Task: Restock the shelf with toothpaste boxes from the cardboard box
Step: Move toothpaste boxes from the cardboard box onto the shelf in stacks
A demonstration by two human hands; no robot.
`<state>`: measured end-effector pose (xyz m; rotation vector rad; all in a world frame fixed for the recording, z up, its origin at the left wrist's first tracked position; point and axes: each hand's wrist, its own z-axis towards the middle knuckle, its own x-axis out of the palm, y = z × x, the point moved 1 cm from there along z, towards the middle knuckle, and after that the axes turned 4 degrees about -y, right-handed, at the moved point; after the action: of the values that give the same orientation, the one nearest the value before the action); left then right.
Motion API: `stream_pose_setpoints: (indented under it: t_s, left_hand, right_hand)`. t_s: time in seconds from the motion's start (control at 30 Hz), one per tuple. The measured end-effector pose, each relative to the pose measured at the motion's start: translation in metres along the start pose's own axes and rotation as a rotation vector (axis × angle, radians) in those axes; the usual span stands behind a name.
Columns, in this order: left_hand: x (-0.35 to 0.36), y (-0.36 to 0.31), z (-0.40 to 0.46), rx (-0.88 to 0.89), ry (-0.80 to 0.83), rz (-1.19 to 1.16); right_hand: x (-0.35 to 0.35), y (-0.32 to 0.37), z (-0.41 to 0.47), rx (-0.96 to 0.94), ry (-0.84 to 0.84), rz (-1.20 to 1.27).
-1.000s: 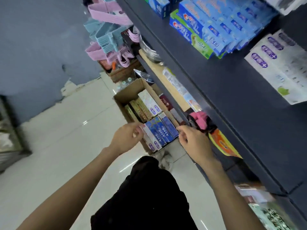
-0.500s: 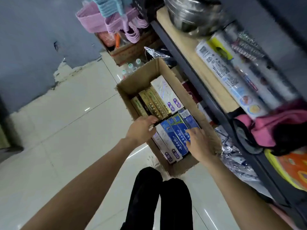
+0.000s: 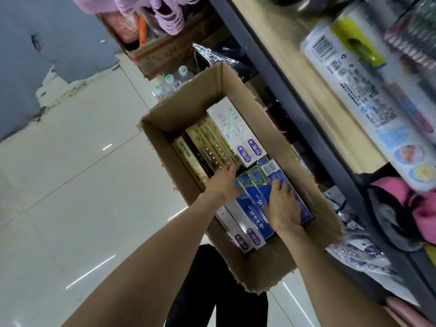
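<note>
Cardboard box [image 3: 179,109] on floor beside shelf [image 3: 295,107]. Right hand [image 3: 284,204] spread flat on blue toothpaste boxes [image 3: 257,197] at its near-right side; left hand [image 3: 224,182] curled at gold ones, grip unclear. Judgement: pinch long sides, lift straight.

cardboard box [image 3: 179,107] top open | far end bare | shelf edge [image 3: 278,74] seemingly close right
</note>
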<state>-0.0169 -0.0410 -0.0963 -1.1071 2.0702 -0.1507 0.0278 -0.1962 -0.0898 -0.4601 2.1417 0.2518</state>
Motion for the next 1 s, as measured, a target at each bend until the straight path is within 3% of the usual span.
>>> stream_pose_setpoints:
  t_s: [0.17,0.33,0.43,0.6,0.77,0.87,1.0]
  left_hand:
    - [0.012,-0.014,0.008,0.127,-0.041,0.034]
    - [0.025,-0.009,0.014,-0.044,-0.020,0.157]
    - [0.032,-0.014,0.023,0.008,0.009,0.139]
    - [0.037,-0.020,0.023,0.005,-0.135,0.030]
    - [0.042,-0.021,0.015,0.039,-0.078,-0.069]
    - [0.037,-0.021,0.017,0.115,-0.015,0.100]
    - [0.011,-0.025,0.014,0.362,0.020,0.445]
  right_hand:
    - [-0.024,-0.009,-0.019,0.078,-0.107,0.216]
    - [-0.038,-0.019,-0.053,0.121,-0.294,0.330]
    - [-0.039,-0.023,-0.050,0.177,-0.310,0.372]
    - [-0.031,-0.030,-0.049,0.160,-0.331,0.463]
    - [-0.035,-0.035,-0.057,0.146,-0.331,0.558]
    - [-0.042,-0.037,-0.060,0.119,-0.308,0.644]
    - [-0.062,-0.040,-0.073,0.096,-0.262,0.846]
